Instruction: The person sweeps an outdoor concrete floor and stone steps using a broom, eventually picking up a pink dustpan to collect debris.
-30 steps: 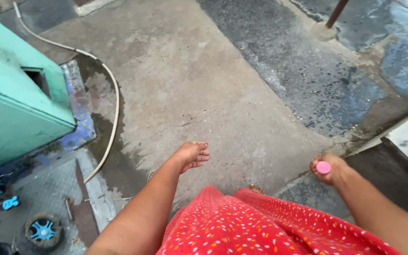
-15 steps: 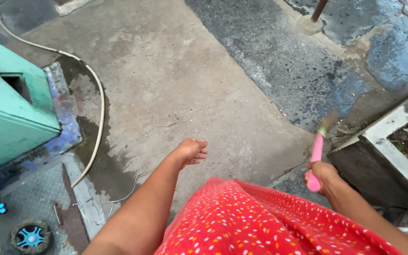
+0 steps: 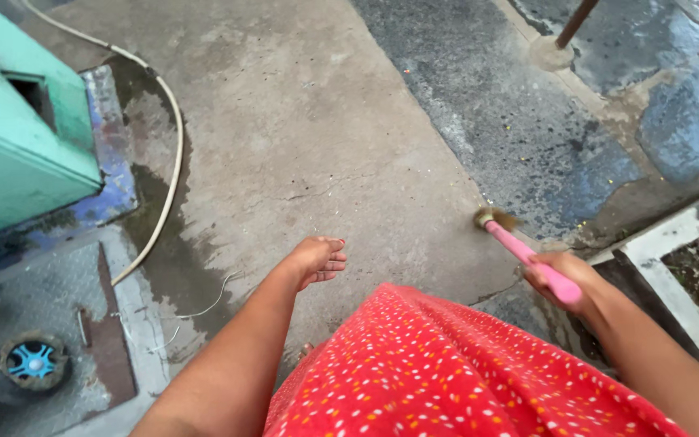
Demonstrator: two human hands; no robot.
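My right hand grips the pink handle of a small broom. Its straw head points up and left, down near the concrete ground. My left hand hangs free over the concrete with fingers loosely apart and holds nothing. A red dress with small white and orange flecks fills the bottom of the view.
A teal box-like structure stands at the left with a pale hose curving past it over a wet patch. A small blue-spoked wheel lies at lower left. A raised concrete kerb runs at the right; a pole base stands far right.
My right hand swung the broom from pointing upward down to the left, so its head is now low over the concrete. The view shifted slightly. My left hand hardly moved.
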